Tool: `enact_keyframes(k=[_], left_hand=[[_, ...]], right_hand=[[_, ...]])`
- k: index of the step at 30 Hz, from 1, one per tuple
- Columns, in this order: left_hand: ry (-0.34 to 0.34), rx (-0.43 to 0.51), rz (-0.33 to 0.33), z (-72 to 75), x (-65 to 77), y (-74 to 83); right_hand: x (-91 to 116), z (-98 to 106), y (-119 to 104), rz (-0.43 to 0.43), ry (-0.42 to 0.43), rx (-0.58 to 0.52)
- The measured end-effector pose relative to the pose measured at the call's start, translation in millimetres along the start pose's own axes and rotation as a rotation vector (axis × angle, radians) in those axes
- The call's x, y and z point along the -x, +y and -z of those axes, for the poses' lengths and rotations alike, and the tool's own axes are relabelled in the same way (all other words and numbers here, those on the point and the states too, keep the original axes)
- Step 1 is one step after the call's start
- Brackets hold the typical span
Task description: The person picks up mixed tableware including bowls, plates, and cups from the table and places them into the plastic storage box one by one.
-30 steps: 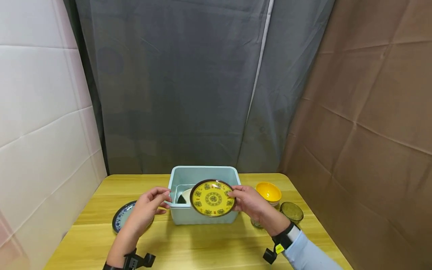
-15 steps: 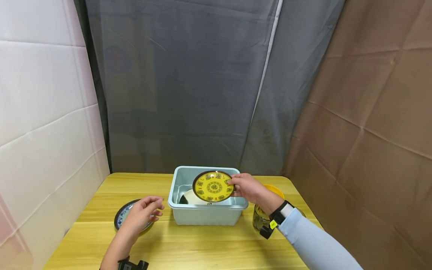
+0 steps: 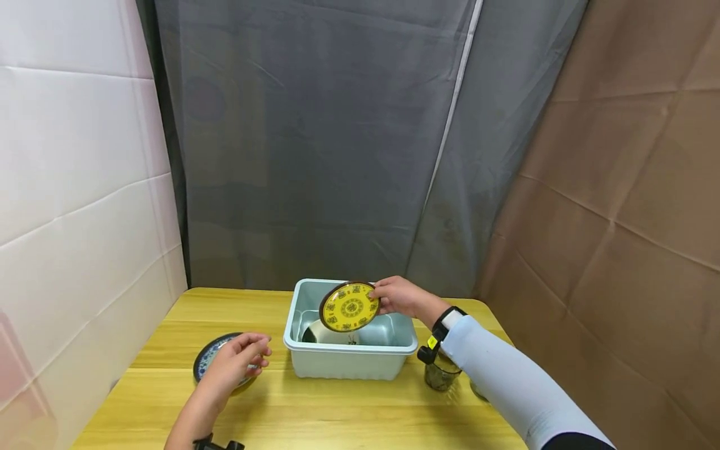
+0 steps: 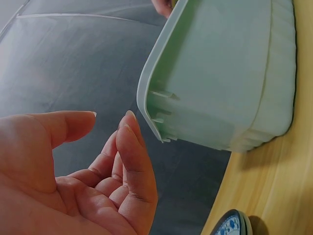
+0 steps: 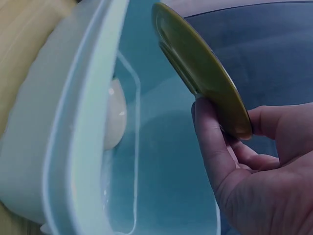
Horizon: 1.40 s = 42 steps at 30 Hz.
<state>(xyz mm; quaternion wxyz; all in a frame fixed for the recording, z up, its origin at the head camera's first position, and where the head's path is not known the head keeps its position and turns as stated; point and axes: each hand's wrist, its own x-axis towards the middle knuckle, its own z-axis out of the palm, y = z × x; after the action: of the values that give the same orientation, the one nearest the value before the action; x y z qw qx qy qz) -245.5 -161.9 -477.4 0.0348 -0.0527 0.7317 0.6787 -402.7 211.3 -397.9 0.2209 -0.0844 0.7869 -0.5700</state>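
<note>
My right hand (image 3: pixel 402 296) pinches the rim of a yellow patterned plate (image 3: pixel 350 307) with a dark brown edge, thumb on the face and fingers beneath. The plate tilts over the opening of a light blue plastic bin (image 3: pixel 351 362). In the right wrist view its underside (image 5: pixel 200 68) shows, with the bin wall to the left. Inside the bin lies a white dish (image 3: pixel 332 335) with a dark patch, partly covered by the plate. My left hand (image 3: pixel 236 362) hovers left of the bin, holding nothing, fingers loosely bent and thumb apart from them in the left wrist view.
A blue-and-white plate (image 3: pixel 207 357) with a dark rim lies on the wooden table (image 3: pixel 315 412), partly behind my left hand. Under my right forearm stands a dark glass cup (image 3: pixel 441 375), with another piece of glassware (image 3: pixel 477 390) mostly hidden. Grey curtain (image 3: pixel 326 156) hangs behind.
My right hand has carried the yellow plate up and back from the bin's front edge to over its opening. My left hand has drawn away from the bin's left rim.
</note>
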Motion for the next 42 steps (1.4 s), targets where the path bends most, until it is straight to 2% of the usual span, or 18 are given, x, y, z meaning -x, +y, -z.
enact_keyframes(k=[9, 17, 22, 30, 33, 42], left_hand=[[0.016, 0.018, 0.001, -1.0, -1.1, -7.0], [0.030, 0.041, 0.029, -2.7, -0.1, -9.2], [0.027, 0.042, 0.017, -3.5, 2.9, -11.7], [0.043, 0.048, 0.003, -4.3, 3.8, -13.8], [0.046, 0.064, 0.002, -5.1, 2.9, -16.1], [0.029, 0.065, -0.001, -5.4, 5.1, -20.6]], right_hand=[[-20.4, -9.7, -0.6, -0.036, -0.028, 0.128], [-40.6, -15.3, 4.6, -0.073, -0.116, 0.212], [-49.6, -20.1, 10.2, -0.098, -0.167, 0.256], [-55.2, -24.0, 3.3, -0.136, -0.240, 0.348], [-54.8, -26.2, 1.4, -0.161, -0.270, 0.351], [-55.3, -27.7, 5.9, -0.202, -0.282, 0.368]])
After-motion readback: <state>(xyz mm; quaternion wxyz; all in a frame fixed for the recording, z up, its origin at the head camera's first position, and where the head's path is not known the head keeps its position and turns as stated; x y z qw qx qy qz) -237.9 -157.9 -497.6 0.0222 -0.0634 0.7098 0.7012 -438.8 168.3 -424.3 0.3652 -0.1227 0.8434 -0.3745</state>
